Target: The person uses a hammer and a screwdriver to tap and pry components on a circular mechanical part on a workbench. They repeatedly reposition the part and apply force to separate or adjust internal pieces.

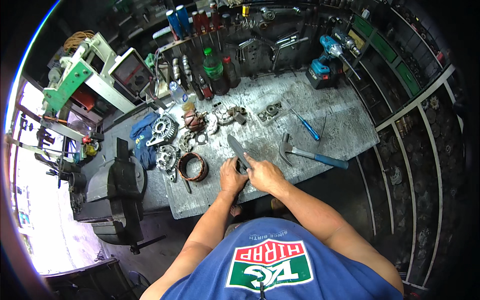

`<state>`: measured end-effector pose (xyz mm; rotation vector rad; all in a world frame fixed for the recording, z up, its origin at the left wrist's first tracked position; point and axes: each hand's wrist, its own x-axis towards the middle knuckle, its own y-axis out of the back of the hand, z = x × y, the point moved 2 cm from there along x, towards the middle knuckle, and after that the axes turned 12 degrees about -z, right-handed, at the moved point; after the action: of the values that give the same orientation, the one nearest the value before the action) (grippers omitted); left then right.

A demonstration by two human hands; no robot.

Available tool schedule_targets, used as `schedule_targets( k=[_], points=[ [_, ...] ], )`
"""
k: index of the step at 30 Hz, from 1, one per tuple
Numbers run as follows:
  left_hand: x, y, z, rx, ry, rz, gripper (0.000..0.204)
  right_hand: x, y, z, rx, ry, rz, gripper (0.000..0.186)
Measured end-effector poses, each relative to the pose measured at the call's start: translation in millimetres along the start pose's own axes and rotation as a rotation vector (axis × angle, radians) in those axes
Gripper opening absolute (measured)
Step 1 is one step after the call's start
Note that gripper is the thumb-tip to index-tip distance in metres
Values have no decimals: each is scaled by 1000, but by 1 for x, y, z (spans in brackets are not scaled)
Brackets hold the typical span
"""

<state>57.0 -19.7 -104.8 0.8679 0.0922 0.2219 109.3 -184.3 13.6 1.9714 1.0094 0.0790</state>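
Note:
Both my hands meet at the front edge of the metal-topped bench [320, 105]. My right hand [266, 176] is closed round a flat grey blade-shaped tool [237, 146], its tip pointing away from me and slightly left. Close against it, my left hand [233, 176] has its fingers curled round a small dark part that they mostly hide. Left of that hand lies a copper-wound stator ring [203, 171]. A claw hammer [312, 155] with a blue handle rests right of my hands.
Alternator housings [163, 131] and a rotor [194, 121] lie at the left. Beyond are a parts tray [270, 113], a blue screwdriver [308, 128], bottles [213, 67] and a cordless impact driver [325, 62]. A large vise [120, 200] stands left; shelves [420, 125] curve along the right.

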Motion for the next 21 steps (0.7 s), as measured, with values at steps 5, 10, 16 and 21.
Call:
schedule_targets(
  k=[5,10,16,21],
  points=[
    [1,4,4,20,13,-40,77,-58,-12,48,224,183,133,80],
    [-20,24,9,-146,136,7,76,-140,-16,125,1216,-43,-101,70],
    [-61,45,24,116,149,-14,75,-154,7,176,1336,13,-65,28],
    [-51,39,42,237,210,-147,84,-133,9,182,1064,-22,-130,29]
  ],
)
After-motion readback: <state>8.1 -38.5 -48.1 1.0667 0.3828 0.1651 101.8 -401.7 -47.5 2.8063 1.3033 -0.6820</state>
